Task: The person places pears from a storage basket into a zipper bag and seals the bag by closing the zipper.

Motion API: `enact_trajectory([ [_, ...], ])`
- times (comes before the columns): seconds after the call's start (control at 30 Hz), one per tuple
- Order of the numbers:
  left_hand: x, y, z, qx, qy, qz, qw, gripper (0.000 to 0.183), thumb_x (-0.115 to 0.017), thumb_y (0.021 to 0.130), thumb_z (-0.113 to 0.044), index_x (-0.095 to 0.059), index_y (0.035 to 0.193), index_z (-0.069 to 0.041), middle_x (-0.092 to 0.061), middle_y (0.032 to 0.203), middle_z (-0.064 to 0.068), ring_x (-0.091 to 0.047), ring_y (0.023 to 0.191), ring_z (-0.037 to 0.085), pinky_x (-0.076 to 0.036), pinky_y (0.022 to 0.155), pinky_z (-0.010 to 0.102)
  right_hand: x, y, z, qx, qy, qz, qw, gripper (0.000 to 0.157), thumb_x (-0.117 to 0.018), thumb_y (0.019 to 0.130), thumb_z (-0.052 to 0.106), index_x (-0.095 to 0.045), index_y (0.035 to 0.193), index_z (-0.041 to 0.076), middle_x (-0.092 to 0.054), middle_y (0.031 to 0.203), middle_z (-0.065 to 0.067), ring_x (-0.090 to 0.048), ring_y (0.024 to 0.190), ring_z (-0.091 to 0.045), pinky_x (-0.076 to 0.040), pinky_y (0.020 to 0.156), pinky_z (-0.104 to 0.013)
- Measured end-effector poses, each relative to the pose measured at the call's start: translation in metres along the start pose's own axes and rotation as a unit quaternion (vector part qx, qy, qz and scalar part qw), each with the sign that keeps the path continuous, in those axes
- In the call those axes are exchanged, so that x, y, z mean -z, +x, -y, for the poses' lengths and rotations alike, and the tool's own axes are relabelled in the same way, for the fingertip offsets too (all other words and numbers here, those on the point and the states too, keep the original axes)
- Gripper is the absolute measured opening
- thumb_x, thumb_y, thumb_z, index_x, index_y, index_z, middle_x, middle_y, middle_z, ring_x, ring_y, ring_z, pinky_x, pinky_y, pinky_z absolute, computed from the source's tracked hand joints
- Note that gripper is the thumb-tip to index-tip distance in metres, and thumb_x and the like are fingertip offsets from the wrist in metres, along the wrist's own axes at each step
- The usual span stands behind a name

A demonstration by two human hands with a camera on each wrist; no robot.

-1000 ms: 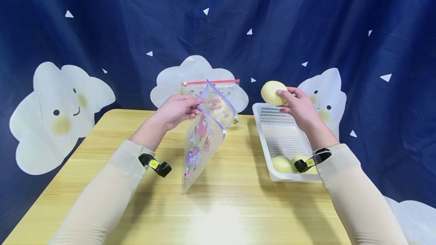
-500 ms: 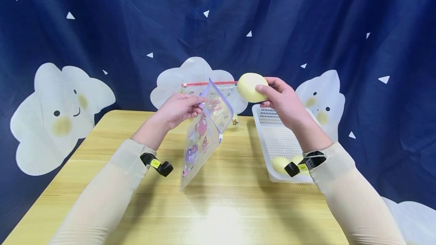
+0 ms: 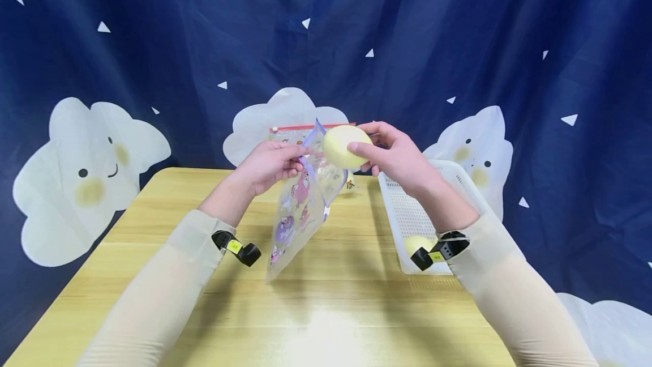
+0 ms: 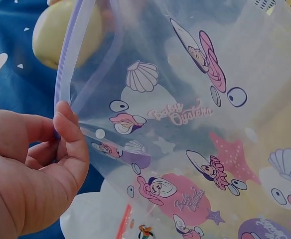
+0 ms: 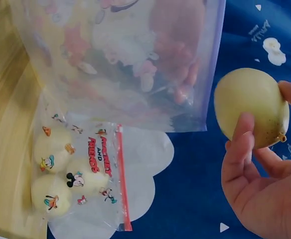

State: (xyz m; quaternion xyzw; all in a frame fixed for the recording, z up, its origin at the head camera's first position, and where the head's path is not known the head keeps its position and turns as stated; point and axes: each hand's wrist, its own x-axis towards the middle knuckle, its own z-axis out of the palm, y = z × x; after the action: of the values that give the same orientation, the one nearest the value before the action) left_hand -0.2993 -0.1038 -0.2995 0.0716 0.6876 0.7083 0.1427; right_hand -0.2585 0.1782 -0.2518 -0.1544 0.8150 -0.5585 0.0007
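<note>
My left hand [image 3: 270, 166] pinches the purple zip edge of a clear plastic zip bag [image 3: 292, 231] printed with pink shells and starfish. The bag hangs with its mouth spread apart, facing right. Between the thumb and fingers of my right hand [image 3: 399, 160] is a smooth, round, pale yellow fruit [image 3: 340, 146]. It overlaps the bag's mouth in the head view; a short stem stub shows on it in the right wrist view, where the fruit [image 5: 242, 102] stands just beyond the purple edge. Thumb and index of the left hand [image 4: 56, 144] fold over that edge.
Behind the held bag stands a red-zipped clear bag [image 5: 98, 172] with cartoon prints and several pale fruits inside. A white perforated basket [image 3: 407, 208] sits on the right of the wooden table [image 3: 229, 310], with a pale fruit [image 3: 416, 244] at its near end. A blue cloud-print curtain [image 3: 204, 27] hangs behind.
My right hand has carried the fruit leftward from above the basket to the bag's mouth, lowering slightly at the end. The left hand stays nearly in place, holding the bag.
</note>
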Motion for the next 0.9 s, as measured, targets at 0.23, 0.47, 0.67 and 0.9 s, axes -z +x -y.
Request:
enact_trajectory([
  [0.23,-0.002,-0.002,-0.001,0.0,0.008,0.008,0.9999,0.039,-0.061,0.114,-0.019,-0.067,0.142,0.008,-0.064,0.079,-0.002,-0.063,0.07,0.006,-0.057,0.07,0.016,-0.007,-0.001,0.001,-0.027,-0.043,0.039,0.998,0.053,-0.085,0.097,0.032,-0.065,0.144,0.018,-0.06,0.126,-0.013,-0.074,0.075,-0.022,-0.053,0.061,-0.025],
  [0.47,-0.006,-0.004,-0.005,0.0,0.006,0.016,0.9999,0.038,-0.061,0.114,-0.02,-0.068,0.14,0.006,-0.061,0.08,-0.002,-0.061,0.07,0.007,-0.055,0.069,0.016,-0.011,0.0,0.0,-0.033,-0.057,0.055,0.996,0.054,-0.089,0.094,0.033,-0.066,0.141,0.021,-0.062,0.129,-0.012,-0.074,0.075,-0.023,-0.054,0.061,-0.026],
  [0.67,-0.008,-0.005,-0.009,-0.007,-0.002,0.016,0.9999,0.038,-0.06,0.114,-0.018,-0.067,0.141,0.008,-0.064,0.078,-0.003,-0.06,0.069,0.005,-0.054,0.067,0.014,-0.01,0.001,-0.001,-0.021,-0.032,0.047,0.998,0.045,-0.083,0.098,0.023,-0.069,0.139,0.011,-0.07,0.128,-0.011,-0.072,0.078,-0.019,-0.06,0.067,-0.026],
  [0.9,-0.007,-0.005,-0.016,-0.031,-0.053,-0.01,0.9981,0.036,-0.062,0.113,-0.017,-0.068,0.138,0.008,-0.069,0.083,-0.005,-0.056,0.069,0.005,-0.051,0.064,0.013,0.004,0.003,-0.007,-0.002,-0.029,0.008,1.0,0.037,-0.072,0.104,0.018,-0.069,0.137,0.003,-0.072,0.118,-0.004,-0.072,0.078,-0.012,-0.059,0.065,-0.023],
])
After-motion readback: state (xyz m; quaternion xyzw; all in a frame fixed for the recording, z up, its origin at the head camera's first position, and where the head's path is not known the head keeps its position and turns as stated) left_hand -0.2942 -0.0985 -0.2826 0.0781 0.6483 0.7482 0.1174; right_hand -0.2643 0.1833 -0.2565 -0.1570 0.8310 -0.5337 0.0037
